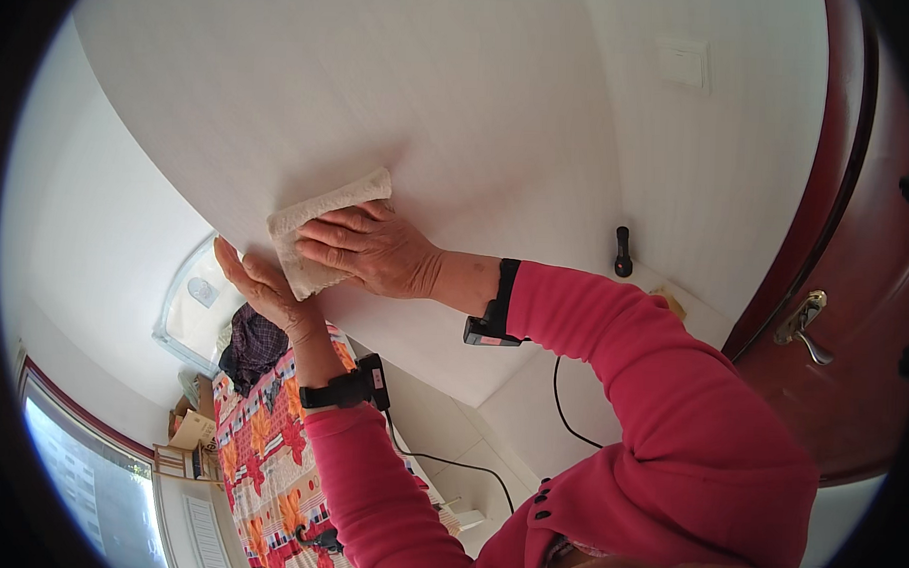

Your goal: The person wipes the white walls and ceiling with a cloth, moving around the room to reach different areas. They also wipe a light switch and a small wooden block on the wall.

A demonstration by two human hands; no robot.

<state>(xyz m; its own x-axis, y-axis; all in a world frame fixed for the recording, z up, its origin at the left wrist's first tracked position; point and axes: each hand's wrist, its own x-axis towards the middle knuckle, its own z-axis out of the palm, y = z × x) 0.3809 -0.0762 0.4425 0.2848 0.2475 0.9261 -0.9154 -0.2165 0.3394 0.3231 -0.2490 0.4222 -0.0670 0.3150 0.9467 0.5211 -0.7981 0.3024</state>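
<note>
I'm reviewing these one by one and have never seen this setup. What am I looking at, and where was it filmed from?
There is no machine here: these are a person's two bare hands, in pink sleeves. The single picture comes from a wide fisheye camera on their head, so straight edges bend. The right hand presses a beige cloth against a pale panel. The left hand is open at the panel's edge, holding nothing visible. Each wrist wears a black band with a small box. Below left, dark fabric lies on a patterned bed cover; a black torch-shaped object stands at right.
</note>
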